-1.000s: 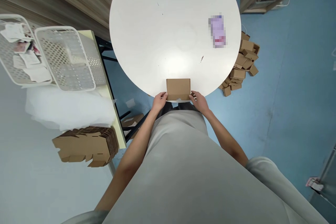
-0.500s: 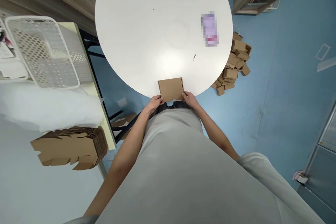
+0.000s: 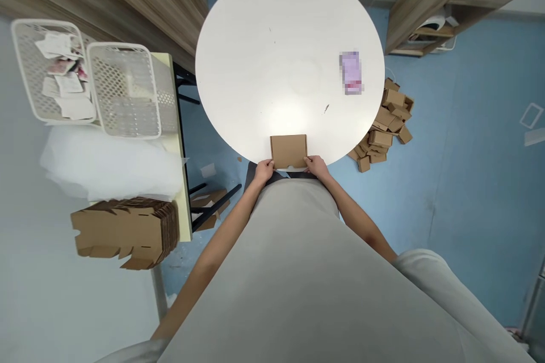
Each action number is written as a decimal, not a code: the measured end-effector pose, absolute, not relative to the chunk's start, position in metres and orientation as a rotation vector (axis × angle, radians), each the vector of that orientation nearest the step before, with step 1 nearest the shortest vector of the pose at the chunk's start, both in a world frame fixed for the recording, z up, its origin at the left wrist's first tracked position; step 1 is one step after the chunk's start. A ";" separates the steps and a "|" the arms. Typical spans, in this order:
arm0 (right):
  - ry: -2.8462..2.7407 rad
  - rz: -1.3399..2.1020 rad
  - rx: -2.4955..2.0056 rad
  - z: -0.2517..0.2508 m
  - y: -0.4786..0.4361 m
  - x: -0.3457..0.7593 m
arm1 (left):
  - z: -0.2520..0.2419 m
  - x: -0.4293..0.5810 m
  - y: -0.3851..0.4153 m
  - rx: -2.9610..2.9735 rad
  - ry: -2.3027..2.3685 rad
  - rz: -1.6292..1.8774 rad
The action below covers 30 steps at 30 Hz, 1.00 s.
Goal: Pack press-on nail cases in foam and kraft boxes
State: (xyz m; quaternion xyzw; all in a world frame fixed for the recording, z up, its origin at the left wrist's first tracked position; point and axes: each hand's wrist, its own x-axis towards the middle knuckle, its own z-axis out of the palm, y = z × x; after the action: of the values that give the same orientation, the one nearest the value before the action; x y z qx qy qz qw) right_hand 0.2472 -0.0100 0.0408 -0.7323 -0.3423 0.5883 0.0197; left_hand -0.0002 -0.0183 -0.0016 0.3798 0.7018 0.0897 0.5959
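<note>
A small brown cardboard box [image 3: 289,151] lies at the near edge of the round white table [image 3: 247,62], its lid down or nearly so. My left hand [image 3: 265,170] grips the box's near left corner with closed fingers. On the opposite side, my right hand [image 3: 317,166] pinches the near right corner. A small notch shows in the middle of the box's near edge. Whether the front flap is fully tucked in, I cannot tell.
A blurred purple item [image 3: 351,72] lies on the table's right side. Small boxes [image 3: 383,125] are heaped on the floor at right. At left, a side table [image 3: 184,204] bears white baskets [image 3: 123,91], white wrapping sheets [image 3: 114,164] and stacked flat cardboard [image 3: 123,229].
The camera view has shifted, so more of the baskets and the table's far edge shows. Both hands still hold the box, which now sits straighter to the view.
</note>
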 end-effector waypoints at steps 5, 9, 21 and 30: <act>-0.953 1.872 -2.188 0.045 -0.005 0.248 | 0.000 0.000 -0.013 0.941 1.720 0.224; -0.882 1.866 -2.130 0.045 -0.002 0.248 | -0.001 0.004 -0.009 0.947 1.716 0.297; -1.490 1.520 -2.320 0.037 0.010 0.254 | -0.009 0.011 0.001 0.955 1.746 0.317; -1.693 1.410 -2.271 0.032 0.008 0.260 | -0.010 0.016 -0.001 1.041 1.759 0.234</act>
State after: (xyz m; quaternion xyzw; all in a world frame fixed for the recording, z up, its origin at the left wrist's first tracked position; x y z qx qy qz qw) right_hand 0.2601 0.0079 0.0324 -0.7177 -0.5350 0.4456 -0.0115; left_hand 0.0159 -0.0007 -0.0096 0.4333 0.7326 0.0974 0.5159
